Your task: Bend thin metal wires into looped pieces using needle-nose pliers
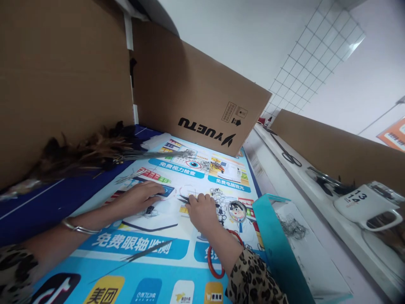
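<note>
Leopard-print sleeves [256, 278] reach over the printed counter [172, 268]. One dark pointed tool [184, 198] sits in the right hand [204, 212], fingers curled around it. Its tips project past the grip, long axis running roughly crosswise, aimed at the left hand [144, 194]; whether that one holds anything, I cannot tell.

At the back, a brown cardboard box [196, 80] with YUETU printed upside down; to its left, another cardboard panel [63, 76]. Above, on the pale wall, a wire grid [316, 52]. Along the right, a white ledge [303, 185] with dark scissors [278, 145] and a white mug [351, 207] marked 13 14. Farther right, an orange sign [392, 131], partly cut off.
</note>
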The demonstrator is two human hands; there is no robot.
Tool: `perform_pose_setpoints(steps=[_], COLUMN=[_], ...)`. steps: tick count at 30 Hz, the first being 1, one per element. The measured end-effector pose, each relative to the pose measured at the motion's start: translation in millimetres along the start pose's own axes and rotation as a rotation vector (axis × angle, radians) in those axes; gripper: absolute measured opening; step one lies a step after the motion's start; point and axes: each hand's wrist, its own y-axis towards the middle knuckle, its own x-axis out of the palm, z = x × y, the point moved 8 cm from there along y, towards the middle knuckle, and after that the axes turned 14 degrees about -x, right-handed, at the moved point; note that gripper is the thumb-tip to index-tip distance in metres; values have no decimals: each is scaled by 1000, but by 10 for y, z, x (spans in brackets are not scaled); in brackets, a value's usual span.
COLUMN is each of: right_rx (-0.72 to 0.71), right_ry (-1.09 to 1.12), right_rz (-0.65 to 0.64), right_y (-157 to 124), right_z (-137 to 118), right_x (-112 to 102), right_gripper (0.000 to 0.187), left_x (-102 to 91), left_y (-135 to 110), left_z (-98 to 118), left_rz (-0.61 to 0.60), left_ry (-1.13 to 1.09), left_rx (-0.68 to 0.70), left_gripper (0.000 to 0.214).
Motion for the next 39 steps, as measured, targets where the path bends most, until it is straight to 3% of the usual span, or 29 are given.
perform_pose_setpoints(steps=[13, 39], right_rx=[-19, -10], right_ry=[1, -28], right_rz=[5, 21], right_y=[4, 14], right_z=[-21, -12], right_x=[-32, 1], right_gripper=[35, 34], left_x=[-28, -1], left_y=[-27, 1], left_z=[20, 7], left_rz=[-1, 6], left_ry=[2, -4], left_rx=[-11, 29], left_gripper=[42, 35])
